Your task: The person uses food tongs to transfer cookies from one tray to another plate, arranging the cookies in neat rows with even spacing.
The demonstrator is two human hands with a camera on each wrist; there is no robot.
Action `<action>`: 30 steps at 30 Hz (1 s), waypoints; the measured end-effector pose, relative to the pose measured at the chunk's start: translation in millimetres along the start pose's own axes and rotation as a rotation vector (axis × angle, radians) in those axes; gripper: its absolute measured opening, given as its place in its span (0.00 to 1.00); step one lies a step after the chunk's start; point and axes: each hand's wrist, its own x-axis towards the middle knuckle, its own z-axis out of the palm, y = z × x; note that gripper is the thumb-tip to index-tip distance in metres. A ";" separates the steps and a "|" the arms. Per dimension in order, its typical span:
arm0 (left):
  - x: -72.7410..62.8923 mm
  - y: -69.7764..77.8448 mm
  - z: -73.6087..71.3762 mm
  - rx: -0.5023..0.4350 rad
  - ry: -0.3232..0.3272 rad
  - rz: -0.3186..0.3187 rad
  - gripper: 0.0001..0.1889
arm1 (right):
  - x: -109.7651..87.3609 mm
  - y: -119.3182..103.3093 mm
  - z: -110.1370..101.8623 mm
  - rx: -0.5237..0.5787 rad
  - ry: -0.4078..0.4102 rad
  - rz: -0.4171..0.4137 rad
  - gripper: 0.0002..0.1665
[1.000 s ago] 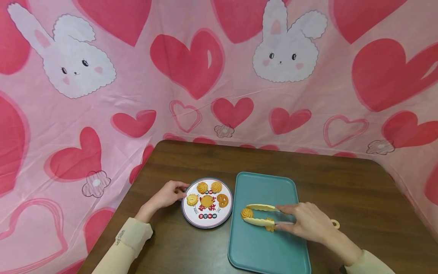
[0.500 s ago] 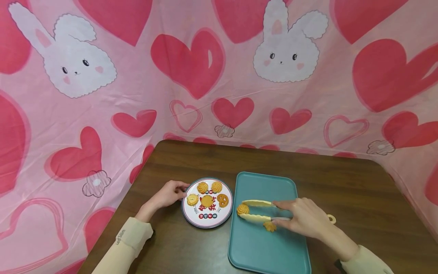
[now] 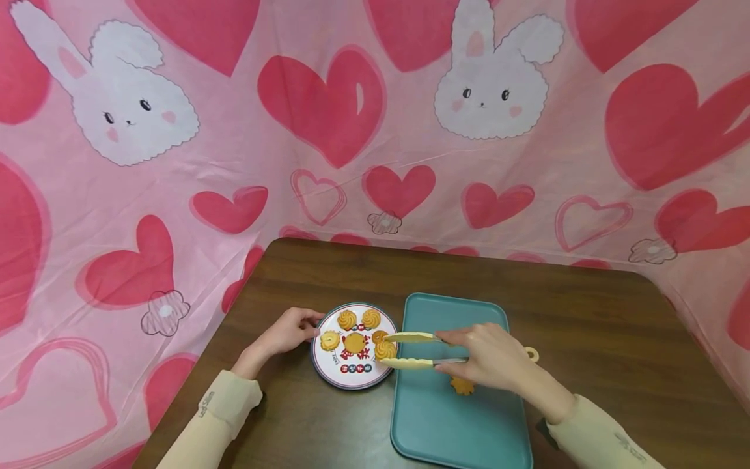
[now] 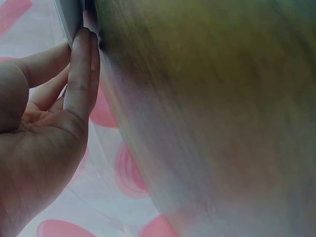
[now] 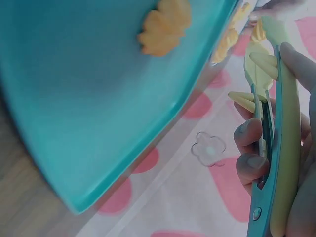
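Note:
My left hand [image 3: 290, 331] holds the left rim of a round white plate [image 3: 357, 380]; in the left wrist view, thumb and fingers pinch the edge of that plate [image 4: 71, 17]. With my right hand [image 3: 492, 355] I grip cream-coloured food tongs [image 3: 413, 364]; the right wrist view has the fingers wrapped round the tongs' handle [image 5: 286, 148]. Between the tongs' tips is a swirled butter cookie [image 3: 385, 350], over the plate's right side, partly covering a pretzel-shaped cookie [image 3: 379, 337]. Whether it touches the plate, I cannot tell. Several other cookies [image 3: 354, 343] lie on the plate.
A teal rectangular tray [image 3: 457, 426] lies right of the plate, close to its rim. One flower-shaped cookie [image 3: 462, 385] rests on it, below my right hand. Both stand on a brown wooden table [image 3: 586, 326], backed by a pink heart-patterned cloth [image 3: 410, 150].
The right hand has moved left with the tongs, carrying the swirled cookie from the tray to above the plate's right side. My left hand and the plate have stayed in place.

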 end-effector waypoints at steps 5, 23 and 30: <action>0.6 0.4 0.0 -0.003 -0.004 0.006 0.19 | 17.3 -11.4 -0.9 0.012 -0.056 0.032 0.33; -1.1 0.0 -0.7 0.011 -0.007 0.057 0.18 | 59.8 -43.1 25.4 0.072 -0.162 -0.050 0.30; -0.3 -1.0 -0.3 0.010 0.001 0.066 0.18 | 63.1 -45.4 34.5 0.080 -0.175 -0.065 0.30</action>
